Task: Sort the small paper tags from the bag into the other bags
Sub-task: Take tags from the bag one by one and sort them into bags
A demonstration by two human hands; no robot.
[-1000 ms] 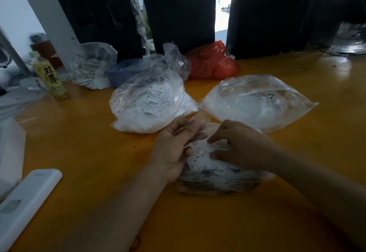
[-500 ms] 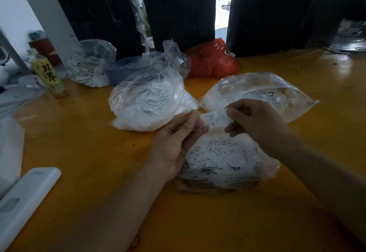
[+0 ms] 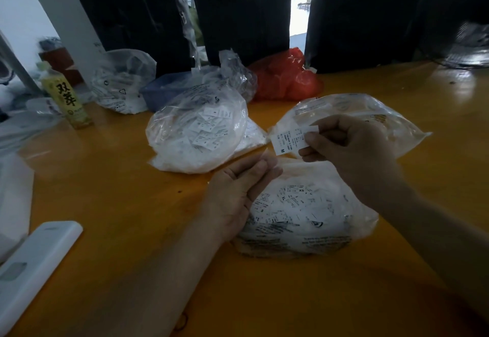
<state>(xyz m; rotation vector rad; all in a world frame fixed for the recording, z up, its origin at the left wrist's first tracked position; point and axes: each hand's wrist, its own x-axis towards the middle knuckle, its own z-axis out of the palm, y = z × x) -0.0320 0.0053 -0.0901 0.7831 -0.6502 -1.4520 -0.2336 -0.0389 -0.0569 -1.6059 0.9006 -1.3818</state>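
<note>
A clear plastic bag point(image 3: 312, 217) full of small white paper tags lies on the orange table in front of me. My right hand point(image 3: 352, 148) pinches one white tag point(image 3: 289, 139), marked M, in the air above that bag. My left hand point(image 3: 238, 191) rests against the bag's left side, its fingertips holding the thin plastic edge of the bag's mouth. Two more clear bags with tags lie beyond: one point(image 3: 195, 135) at centre left, one point(image 3: 370, 114) at right behind the raised tag.
A fourth clear bag point(image 3: 121, 82), a blue tub point(image 3: 164, 90) and a red plastic bag point(image 3: 285, 79) sit at the back. A yellow drink bottle point(image 3: 66, 98) stands at left. A white flat device point(image 3: 29, 267) lies near the table's left front edge.
My right hand drew one tag out of the near bag and raised it up and to the right. My left hand stayed at the bag's mouth.
</note>
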